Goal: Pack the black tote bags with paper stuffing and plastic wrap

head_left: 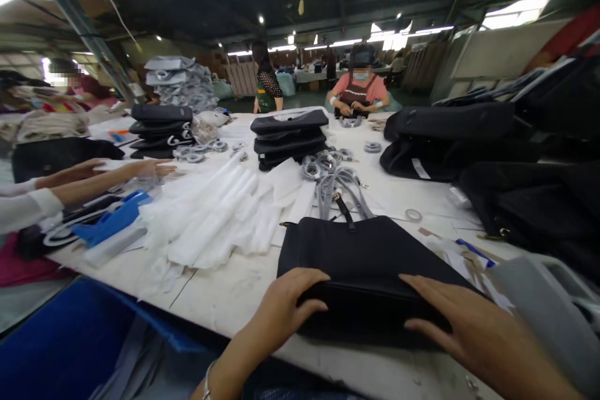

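A black handbag (356, 253) lies on its side on the white table in front of me, its base towards me. My left hand (288, 306) grips the near left edge, thumb against the base and fingers over the top panel. On the near right edge, my right hand (473, 328) holds the bag the same way, thumb low and fingers stretched across the panel. Grey handles (324, 197) stick out from the bag's far side, beside a black closure tab (345, 212) with a metal fitting.
White wrapping sheets (210, 212) are heaped left of the bag. Beyond stand stacked black bags (290, 137) and coiled grey straps (328, 162). More black bags (450, 137) and a blue pen (475, 252) are at right. A co-worker's arms (94, 184) reach in from the left; another person (359, 90) works opposite.
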{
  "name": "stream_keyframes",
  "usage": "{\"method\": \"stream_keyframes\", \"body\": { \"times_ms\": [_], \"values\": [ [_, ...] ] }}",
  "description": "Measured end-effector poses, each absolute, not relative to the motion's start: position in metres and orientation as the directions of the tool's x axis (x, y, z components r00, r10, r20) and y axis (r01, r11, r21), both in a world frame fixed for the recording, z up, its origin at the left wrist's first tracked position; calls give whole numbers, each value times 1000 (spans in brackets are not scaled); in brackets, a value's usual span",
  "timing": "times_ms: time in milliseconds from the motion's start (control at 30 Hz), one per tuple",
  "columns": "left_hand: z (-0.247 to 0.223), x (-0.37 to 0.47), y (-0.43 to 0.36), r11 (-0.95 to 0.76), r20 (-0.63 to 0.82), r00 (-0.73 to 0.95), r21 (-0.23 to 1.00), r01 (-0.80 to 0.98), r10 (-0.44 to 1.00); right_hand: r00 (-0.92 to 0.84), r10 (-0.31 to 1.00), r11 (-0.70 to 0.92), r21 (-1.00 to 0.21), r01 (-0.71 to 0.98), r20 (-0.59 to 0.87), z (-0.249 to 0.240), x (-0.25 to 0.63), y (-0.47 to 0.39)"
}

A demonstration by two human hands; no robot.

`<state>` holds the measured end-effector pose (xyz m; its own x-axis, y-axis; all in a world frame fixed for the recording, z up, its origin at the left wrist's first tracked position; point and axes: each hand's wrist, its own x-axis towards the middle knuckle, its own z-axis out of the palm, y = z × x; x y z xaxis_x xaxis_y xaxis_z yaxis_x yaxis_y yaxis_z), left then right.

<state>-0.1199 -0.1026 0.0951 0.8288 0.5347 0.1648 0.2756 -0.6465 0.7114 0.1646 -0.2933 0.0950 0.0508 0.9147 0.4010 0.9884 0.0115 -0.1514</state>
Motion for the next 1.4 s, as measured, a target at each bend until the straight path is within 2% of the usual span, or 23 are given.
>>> {"method": "stream_keyframes", "body": {
  "times_ms": [100,200,267,333,433,500,667,800,900,967,1067,1133,1233,1300,1400],
  "values": [
    [76,-129,-123,-539,195,626,728,424,755,-17,947,56,-112,992,321,100,161,-300],
    [53,-136,-140,-371,157,416,780,505,896,-138,971,168,-146,975,196,124,160,-281],
    [44,-139,-146,-284,104,364,827,486,926,-209,971,228,-198,953,112,140,159,-243],
    [43,-141,-149,-238,75,351,862,447,933,-274,957,290,-241,926,96,146,156,-193],
    [52,-143,-147,-204,67,349,905,372,935,-429,902,427,-238,872,46,130,147,-116],
    [59,-144,-145,-185,62,361,930,318,931,-449,893,444,-248,861,41,107,139,-77],
    [61,-146,-144,-154,60,392,965,214,918,-257,966,229,-339,913,-39,61,130,-25],
    [55,-148,-144,-148,70,395,974,172,916,-214,973,150,-471,869,-84,63,137,-8],
    [51,-147,-145,-155,80,398,975,159,914,-289,925,88,-597,798,-249,72,145,1],
    [50,-145,-144,-149,89,381,980,129,920,-339,889,20,-714,700,-308,74,149,3],
    [49,-140,-143,-48,38,306,999,24,951,-302,897,-183,-892,413,-324,68,151,2],
    [53,-136,-142,73,-53,324,996,-49,944,-217,914,-311,-934,174,-344,60,149,2],
    [63,-130,-140,168,-116,452,983,-75,885,-72,918,-395,-914,-91,-390,52,145,4],
    [71,-128,-137,166,-96,562,983,-75,822,-7,917,-395,-905,-159,-399,49,142,7],
    [84,-129,-127,159,-98,721,987,-17,686,90,931,-347,-935,-73,-352,48,138,12]
  ]
}}
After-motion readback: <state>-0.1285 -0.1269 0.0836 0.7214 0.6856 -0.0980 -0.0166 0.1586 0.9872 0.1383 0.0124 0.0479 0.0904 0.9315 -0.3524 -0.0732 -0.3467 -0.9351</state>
